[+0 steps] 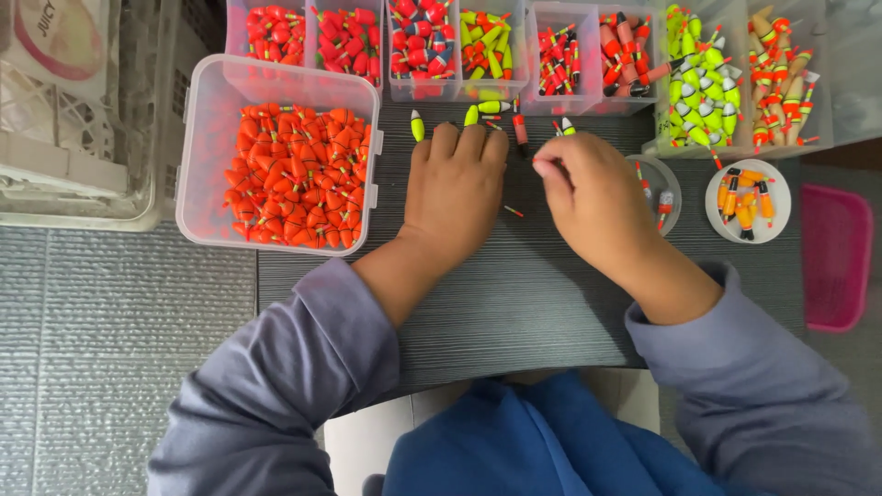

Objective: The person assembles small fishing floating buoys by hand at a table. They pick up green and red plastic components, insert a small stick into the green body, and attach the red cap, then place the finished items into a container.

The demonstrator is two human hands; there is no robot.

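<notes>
My left hand (455, 188) lies knuckles up on the dark grey table (514, 294). Its fingers curl down just short of three loose yellow-green floats (484, 110), and whatever is under them is hidden. My right hand (595, 197) rests beside it with thumb and forefinger pinched together at its left edge. I see nothing between those fingertips. A thin red and yellow stick (513, 211) lies on the table between the two hands. A dark red float (521, 129) and a white-tipped float (568, 127) lie just beyond the fingers.
A clear tub of orange-red floats (299, 174) stands at the left. Several clear boxes of red, yellow-green and tan floats (698, 83) line the back. Two small round dishes (746, 200) sit at the right, beside a pink tray (834, 257). White baskets (73, 119) are far left.
</notes>
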